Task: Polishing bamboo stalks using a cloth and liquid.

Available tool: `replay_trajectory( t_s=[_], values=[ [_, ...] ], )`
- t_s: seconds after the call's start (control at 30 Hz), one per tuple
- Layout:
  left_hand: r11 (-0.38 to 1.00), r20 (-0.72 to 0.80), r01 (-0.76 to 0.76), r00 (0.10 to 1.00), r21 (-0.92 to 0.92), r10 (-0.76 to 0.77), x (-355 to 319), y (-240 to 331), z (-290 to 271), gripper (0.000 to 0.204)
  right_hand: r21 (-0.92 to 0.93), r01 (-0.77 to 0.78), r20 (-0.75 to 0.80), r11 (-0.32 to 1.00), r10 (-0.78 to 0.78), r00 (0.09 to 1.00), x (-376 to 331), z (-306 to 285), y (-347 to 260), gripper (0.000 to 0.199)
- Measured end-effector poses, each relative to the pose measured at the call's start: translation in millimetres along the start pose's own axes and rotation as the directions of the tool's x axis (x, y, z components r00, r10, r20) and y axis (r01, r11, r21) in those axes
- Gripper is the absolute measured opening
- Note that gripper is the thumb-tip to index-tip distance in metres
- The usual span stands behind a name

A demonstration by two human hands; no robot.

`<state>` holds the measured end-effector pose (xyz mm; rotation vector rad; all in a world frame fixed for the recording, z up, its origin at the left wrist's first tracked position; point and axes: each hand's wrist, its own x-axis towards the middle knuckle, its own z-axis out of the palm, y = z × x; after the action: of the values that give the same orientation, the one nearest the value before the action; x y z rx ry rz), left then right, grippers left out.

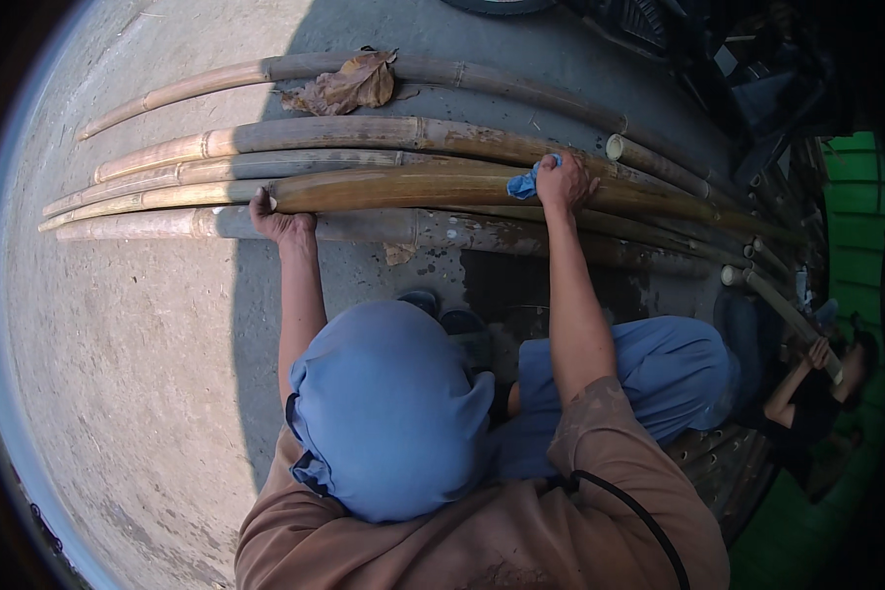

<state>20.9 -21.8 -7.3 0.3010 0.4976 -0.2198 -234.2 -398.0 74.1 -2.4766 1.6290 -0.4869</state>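
Observation:
A long, yellow-brown bamboo pole lies crosswise in front of me, glossier than the poles around it. Its left end is in my left hand, with the thumb over the end and the fingers partly hidden beneath. My right hand is closed around a crumpled blue rag, pressed on the upper side of the same pole farther right. Just beyond is another bamboo pole, running nearly parallel. A thicker, greyish bamboo pole lies on the near side, under my left wrist.
A dry brown leaf rests on the farthest bamboo pole. At right, another person's hand holds a short bamboo pole beside a green surface. A wet dark patch marks the concrete floor. Dark machinery stands at upper right.

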Motion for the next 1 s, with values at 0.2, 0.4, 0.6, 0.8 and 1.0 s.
replay_trajectory(
  t_s=[0.2,0.4,0.6,0.8,1.0],
  values=[
    [0.997,0.124,-0.017,0.992,-0.077,0.026,7.5,14.6,-26.8,0.046,0.32,0.441,0.282,0.838,-0.529,0.801,-120.3,40.3,-200.7,0.034],
    [0.999,0.422,0.017,0.907,-0.039,0.001,38.1,11.3,-30.9,0.05,0.503,0.53,0.269,0.682,-0.707,0.654,-182.4,37.4,-336.0,0.035],
    [0.998,0.001,-0.047,0.999,-0.03,0.047,-3.2,8.5,-21.5,0.043,0.361,0.393,0.393,0.846,-0.52,0.758,-117.5,43.3,-193.1,0.029],
    [0.994,-0.026,-0.024,0.999,0.104,0.027,-5.1,-8.1,-5.9,0.038,-0.052,0.078,-0.033,0.996,-0.08,0.996,8.1,14.4,1.5,0.034],
    [0.994,0.001,-0.024,1.0,-0.107,0.024,-6.3,21.5,-16.0,0.045,0.236,0.427,0.296,0.873,-0.483,0.824,-101.4,43.9,-187.9,0.036]
  ],
)
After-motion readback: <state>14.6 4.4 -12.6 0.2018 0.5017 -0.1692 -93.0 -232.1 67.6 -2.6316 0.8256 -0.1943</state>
